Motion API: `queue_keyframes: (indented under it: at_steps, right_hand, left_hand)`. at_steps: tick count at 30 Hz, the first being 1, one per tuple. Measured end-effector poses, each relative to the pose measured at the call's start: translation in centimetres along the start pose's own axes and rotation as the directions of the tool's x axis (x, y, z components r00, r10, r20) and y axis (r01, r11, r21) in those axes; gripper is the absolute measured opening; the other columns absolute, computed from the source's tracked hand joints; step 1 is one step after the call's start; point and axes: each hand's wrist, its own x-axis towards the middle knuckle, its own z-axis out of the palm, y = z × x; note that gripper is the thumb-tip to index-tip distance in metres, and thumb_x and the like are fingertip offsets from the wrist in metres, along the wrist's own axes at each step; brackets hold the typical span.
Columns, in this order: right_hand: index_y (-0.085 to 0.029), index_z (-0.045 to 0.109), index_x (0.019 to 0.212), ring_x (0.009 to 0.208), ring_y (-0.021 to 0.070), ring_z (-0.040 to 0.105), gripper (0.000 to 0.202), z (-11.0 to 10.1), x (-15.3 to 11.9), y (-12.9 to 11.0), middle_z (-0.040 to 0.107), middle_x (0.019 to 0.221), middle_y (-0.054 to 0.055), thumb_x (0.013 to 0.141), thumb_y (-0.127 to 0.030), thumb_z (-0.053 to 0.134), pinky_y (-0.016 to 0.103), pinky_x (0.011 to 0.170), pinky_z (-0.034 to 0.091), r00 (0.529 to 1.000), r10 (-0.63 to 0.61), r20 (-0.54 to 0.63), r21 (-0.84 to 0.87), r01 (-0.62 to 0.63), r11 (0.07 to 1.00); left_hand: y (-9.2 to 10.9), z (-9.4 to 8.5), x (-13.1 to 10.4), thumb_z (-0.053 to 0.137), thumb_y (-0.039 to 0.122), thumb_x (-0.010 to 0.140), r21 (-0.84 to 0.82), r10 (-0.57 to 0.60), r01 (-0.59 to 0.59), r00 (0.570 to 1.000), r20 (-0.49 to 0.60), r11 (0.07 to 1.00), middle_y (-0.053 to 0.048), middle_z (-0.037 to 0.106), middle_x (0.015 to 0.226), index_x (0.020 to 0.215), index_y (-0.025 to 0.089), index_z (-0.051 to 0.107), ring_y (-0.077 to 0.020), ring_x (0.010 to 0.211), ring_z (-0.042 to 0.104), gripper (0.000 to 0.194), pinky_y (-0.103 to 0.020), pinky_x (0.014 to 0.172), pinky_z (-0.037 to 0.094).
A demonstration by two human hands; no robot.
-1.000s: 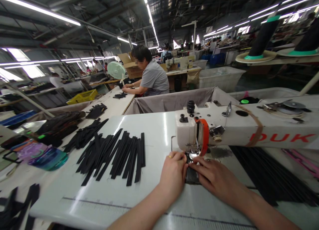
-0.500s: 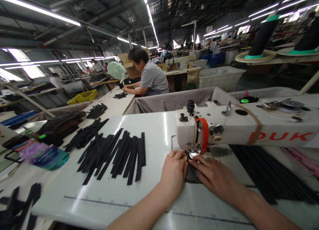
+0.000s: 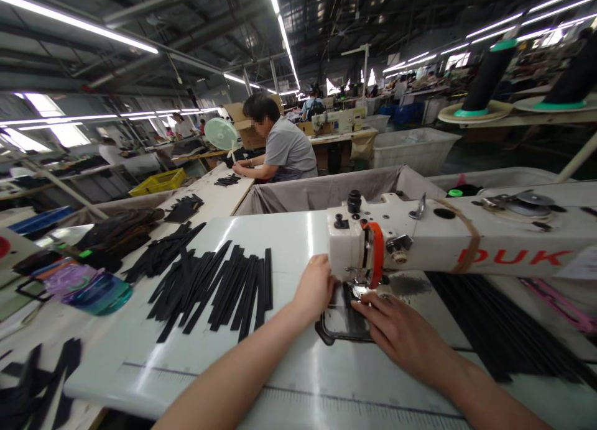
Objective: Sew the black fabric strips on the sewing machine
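Note:
The white sewing machine (image 3: 422, 237) has an orange guard (image 3: 375, 255) beside its needle. Below the needle, a narrow black fabric strip (image 3: 349, 301) lies on the metal plate. My right hand (image 3: 396, 324) is at the near right of the needle, its thumb and fingers closed on the strip's edge. Left of the machine head, my left hand (image 3: 313, 288) is curled with its fingers bent inward. Its fingertips are partly hidden, so what they grip cannot be made out.
Sewn black strips (image 3: 233, 287) lie in a row on the pale table (image 3: 280, 234). Longer black strips (image 3: 494, 330) run under the machine arm. A purple and teal bottle (image 3: 100, 290) stands at left. Beyond the table is a cloth-lined bin (image 3: 298, 191); a co-worker (image 3: 289, 147) sits behind.
My left hand has moved left and away from the needle, uncovering the metal plate. My right hand stays near the needle, slightly lower. The view has shifted a little.

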Motion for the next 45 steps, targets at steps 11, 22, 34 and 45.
queue_keyframes:
  at_steps: [11, 22, 34, 45]
  right_hand:
    - [-0.018, 0.065, 0.112, 0.098, 0.0239, 0.064, 0.036, -1.1, -0.4, -0.3, 0.066, 0.113, 0.013, 0.085, -0.005, 0.044, 0.04, 0.083, 0.056, 0.999, 0.045, -0.013, 0.135, -0.043, 0.99]
    - [-0.022, 0.065, 0.112, 0.11, 0.0211, 0.061, 0.023, -2.2, 0.0, -0.3, 0.066, 0.113, 0.008, 0.091, -0.022, 0.059, 0.036, 0.094, 0.051, 0.988, -0.064, 0.138, 0.417, 0.001, 0.909]
    - [-0.022, 0.066, 0.113, 0.107, 0.0188, 0.063, 0.024, -1.8, -0.4, 0.3, 0.066, 0.118, 0.007, 0.091, -0.02, 0.058, 0.032, 0.093, 0.052, 0.988, -0.012, 0.154, 0.419, -0.054, 0.906]
    - [-0.023, 0.068, 0.111, 0.108, 0.0196, 0.064, 0.027, -1.7, -0.3, 0.1, 0.068, 0.116, 0.006, 0.087, -0.016, 0.059, 0.033, 0.094, 0.052, 0.985, 0.04, 0.168, 0.43, -0.11, 0.896]
  left_hand:
    - [-2.3, -6.1, 2.1, 0.063, 0.006, 0.076, -0.025, -0.216, 0.222, 0.964, 0.153, 0.975, -0.007, 0.071, 0.082, 0.081, 0.016, 0.063, -0.0257, 0.085, 0.067, 0.011, -0.039, 0.081, 0.052]
    - [3.7, 0.3, -5.1, 0.067, 0.009, 0.08, -0.086, -0.204, 0.197, 0.976, -0.079, 0.977, -0.007, 0.068, 0.1, 0.093, 0.018, 0.067, -0.025, 0.097, 0.062, 0.015, -0.043, 0.087, 0.052]
    - [3.0, 1.6, -5.3, 0.062, 0.008, 0.085, -0.229, -0.077, 0.041, 0.986, -0.15, 0.973, -0.006, 0.073, 0.108, 0.09, 0.019, 0.073, -0.0236, 0.111, 0.062, 0.016, -0.041, 0.1, 0.05]
    - [3.1, 1.6, -4.8, 0.058, 0.008, 0.087, -0.132, -0.027, 0.008, 0.99, -0.14, 0.991, -0.007, 0.071, 0.11, 0.091, 0.017, 0.07, -0.0252, 0.109, 0.062, 0.016, -0.043, 0.099, 0.052]
